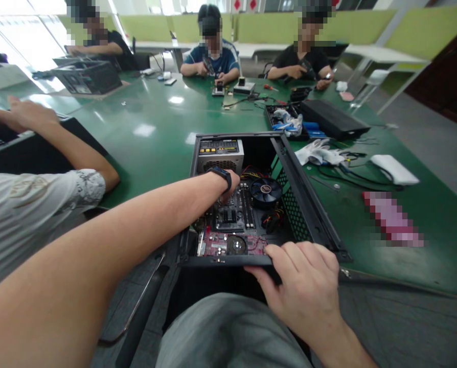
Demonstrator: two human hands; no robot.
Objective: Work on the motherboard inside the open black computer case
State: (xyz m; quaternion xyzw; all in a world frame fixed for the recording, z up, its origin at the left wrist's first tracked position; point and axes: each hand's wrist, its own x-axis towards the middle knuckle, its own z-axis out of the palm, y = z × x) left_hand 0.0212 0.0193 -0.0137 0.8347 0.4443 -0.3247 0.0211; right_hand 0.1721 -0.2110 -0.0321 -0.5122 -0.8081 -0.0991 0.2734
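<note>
An open black computer case (309,204) lies at the table's near edge, its inside facing up. My right hand (303,276) grips the near rim of the case, thumb below and fingers over the top. My left hand (231,185) reaches down inside, over the upper part of the motherboard (228,219); its fingers are mostly hidden, so what they touch cannot be made out. Beyond it sits the power supply (221,148). To its right is a round black fan (266,191). A red expansion card (251,244) with a small fan lies near the front rim.
White gloves (316,151), cables and a white pouch (395,169) lie right of the case, near a pink blurred item (391,217). A black box (334,120) stands behind. On the left, a co-worker's arm (78,138) rests over another case (73,135). Several people sit across the table.
</note>
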